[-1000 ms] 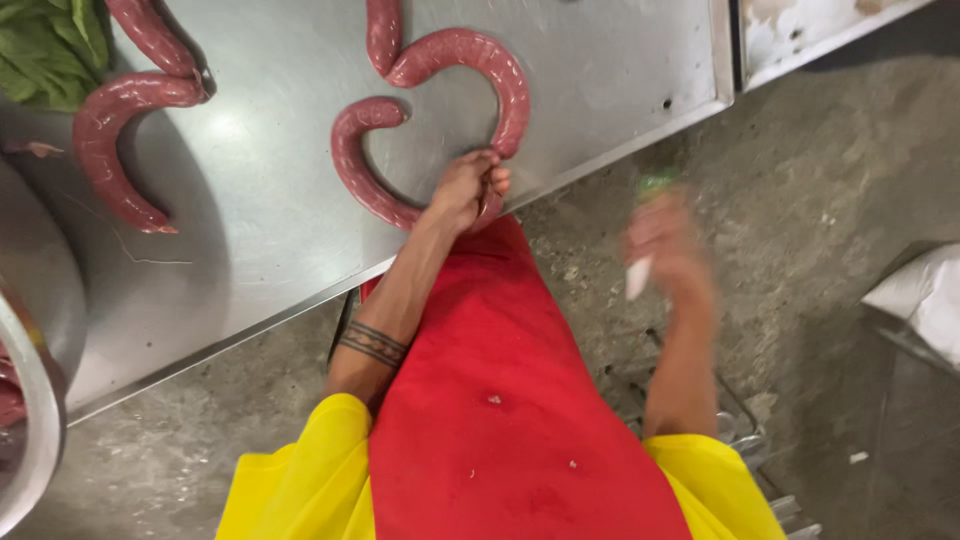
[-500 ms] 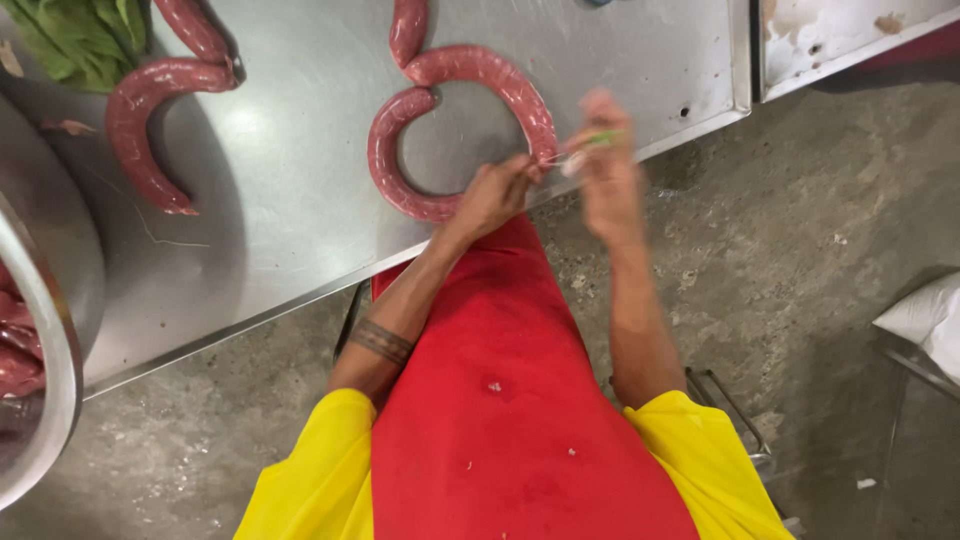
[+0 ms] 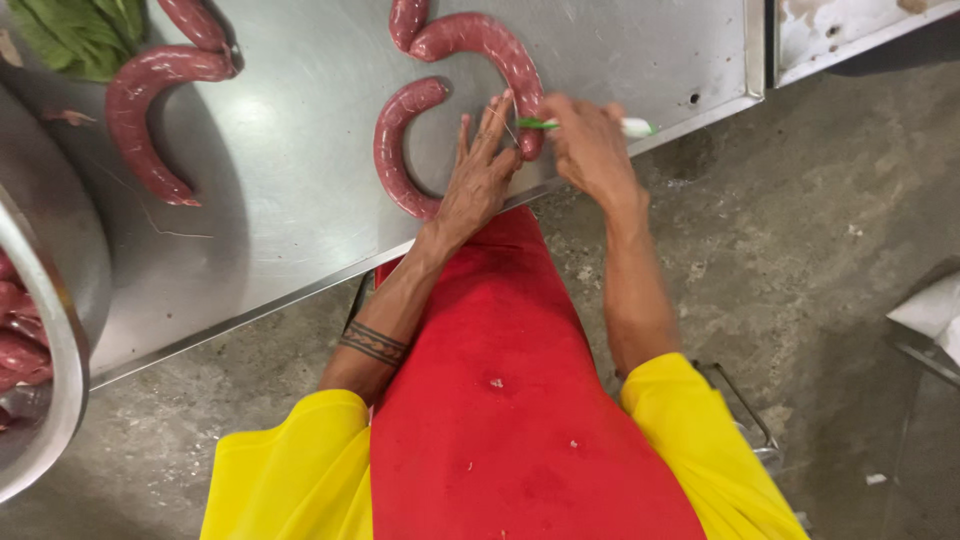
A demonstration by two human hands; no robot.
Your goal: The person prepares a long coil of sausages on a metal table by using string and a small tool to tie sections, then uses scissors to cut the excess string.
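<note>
Head view: the steel table (image 3: pixel 300 240) ends at a slanted near edge, just beside the left hand (image 3: pixel 478 178), with bare metal open to its left; the floor (image 3: pixel 800 260) lies to the right; the curved sausage (image 3: pixel 490 50), dark red and glossy, arches near the table's right corner, its end beside both hands; left fingers spread wide and flat on the table; the right hand (image 3: pixel 590 150) is closed around a green-and-white tool (image 3: pixel 590 124); four more sausages lie farther left; one metal bowl (image 3: pixel 50 300) at far left; leaves (image 3: pixel 80 35) beyond.
</note>
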